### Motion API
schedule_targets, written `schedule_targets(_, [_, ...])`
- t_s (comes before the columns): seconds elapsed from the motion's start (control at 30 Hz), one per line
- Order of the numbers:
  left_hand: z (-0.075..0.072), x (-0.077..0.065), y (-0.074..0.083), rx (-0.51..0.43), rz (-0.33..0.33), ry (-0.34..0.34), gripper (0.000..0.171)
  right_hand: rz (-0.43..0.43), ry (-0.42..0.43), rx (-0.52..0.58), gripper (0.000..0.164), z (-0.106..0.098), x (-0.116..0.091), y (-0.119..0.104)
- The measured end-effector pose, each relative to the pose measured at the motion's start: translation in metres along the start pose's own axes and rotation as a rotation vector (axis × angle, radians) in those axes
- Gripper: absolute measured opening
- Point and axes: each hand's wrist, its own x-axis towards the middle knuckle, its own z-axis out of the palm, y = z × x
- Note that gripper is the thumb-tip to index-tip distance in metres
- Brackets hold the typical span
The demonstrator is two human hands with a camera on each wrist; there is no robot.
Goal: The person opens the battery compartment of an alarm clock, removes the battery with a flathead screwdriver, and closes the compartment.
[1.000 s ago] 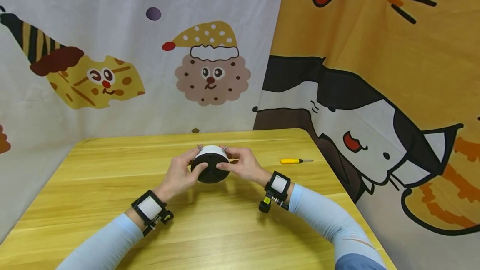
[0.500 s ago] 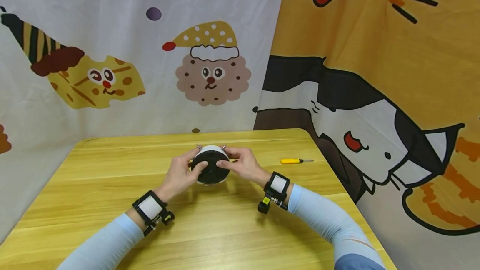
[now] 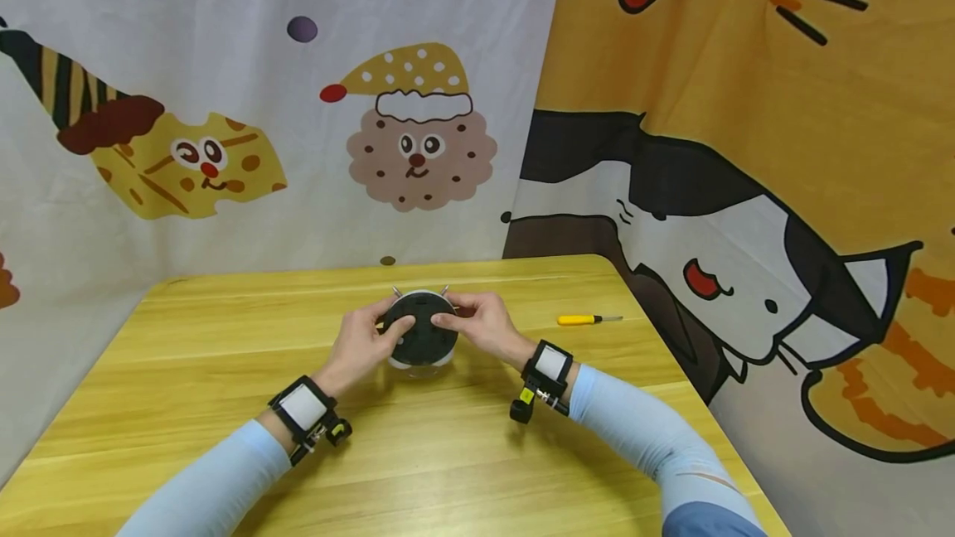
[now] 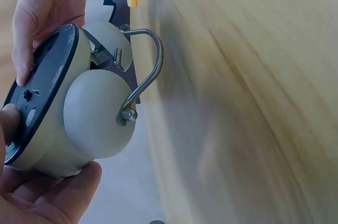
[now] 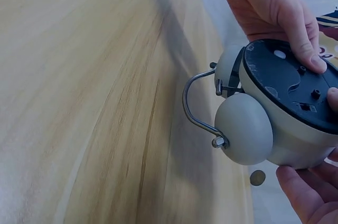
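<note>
1. Twin-bell alarm clock [image 3: 423, 346] sits just below center in the head view, black back panel [image 5: 274, 76] toward the camera; right wrist view shows small knobs [image 5: 315, 94] and a curved outline on it
2. Left hand [image 3: 362, 344] is clamped on it, thumb on the panel, fingers round the white housing [image 5: 296, 147]; right hand [image 3: 488, 326] grips the opposite side likewise
3. Bells [image 5: 245, 129] and curved metal handle [image 5: 191, 109] stick out the top
4. Wood-grain table [image 3: 448, 471] across the lower frame, yellow-handled screwdriver [image 3: 578, 321] lying center right
5. Cartoon-printed cloth behind, white [image 3: 224, 48] upper left, orange [image 3: 716, 89] upper right
</note>
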Motion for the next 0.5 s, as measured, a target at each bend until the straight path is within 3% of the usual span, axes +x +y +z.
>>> schedule_targets(0.27, [0.0018,0.0011,-0.0003,-0.019,-0.051,-0.007,0.034,0.018,0.012,-0.014,0.044,0.0014,0.0009,0.0037])
schedule_targets(0.5, [0.0035,0.0019,-0.0012,-0.032,-0.144,-0.02,0.038,0.036,0.023,0.006,0.038,0.003,0.002,0.007])
